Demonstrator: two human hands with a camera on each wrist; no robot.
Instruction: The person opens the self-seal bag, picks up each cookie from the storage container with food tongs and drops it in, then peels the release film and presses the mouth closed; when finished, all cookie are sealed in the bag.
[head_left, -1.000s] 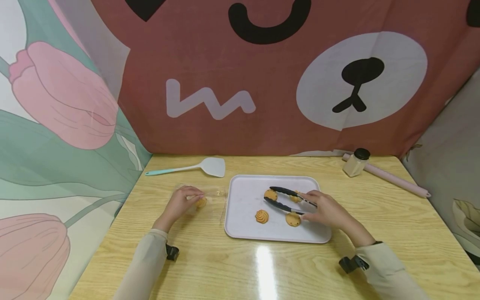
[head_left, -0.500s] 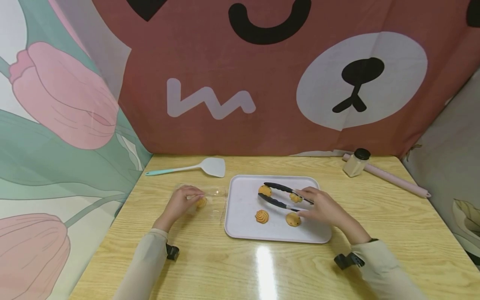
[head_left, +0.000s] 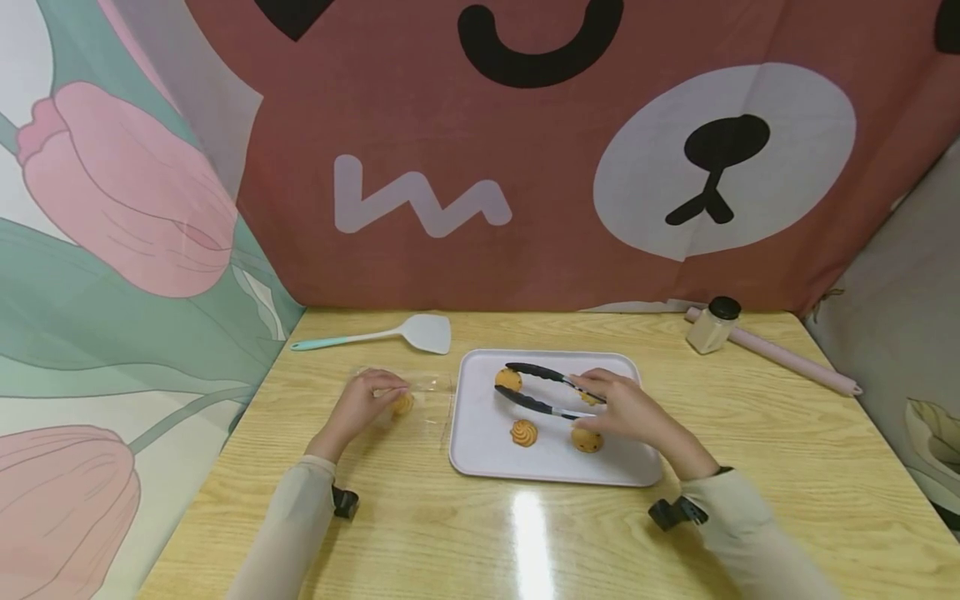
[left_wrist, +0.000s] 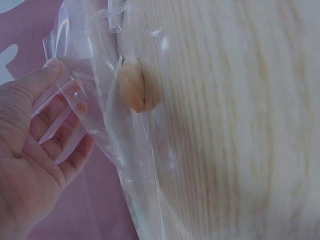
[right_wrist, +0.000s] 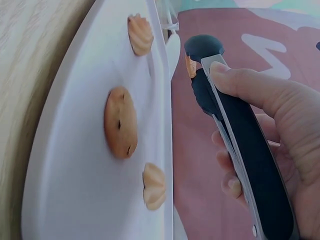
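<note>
My left hand (head_left: pixel 367 406) pinches the edge of a clear plastic bag (head_left: pixel 431 410) between thumb and fingers. Inside the bag lies a golden cookie (left_wrist: pixel 131 86). My right hand (head_left: pixel 624 406) grips a pair of black-tipped metal tongs (head_left: pixel 534 406). Between the tongs' tips is a round cookie with dark bits (head_left: pixel 508 381), held above the tray; the right wrist view shows only a sliver of it. On the pale tray (head_left: pixel 480 461) lie a swirled cookie (head_left: pixel 524 432), a dark-specked cookie (right_wrist: pixel 120 122) and a ridged cookie (right_wrist: pixel 154 186), which the right hand partly covers in the head view.
A spatula (head_left: pixel 427 333) with a mint handle lies behind the bag. At the back right, a black-lidded jar (head_left: pixel 708 329) stands by a pink rolling pin (head_left: pixel 795 362). Printed cloth (head_left: pixel 420 275) hangs behind the wooden table (head_left: pixel 450 533).
My right hand has moved left across the tray, carrying the tongs and their cookie toward the bag. The left hand stays in place at the bag.
</note>
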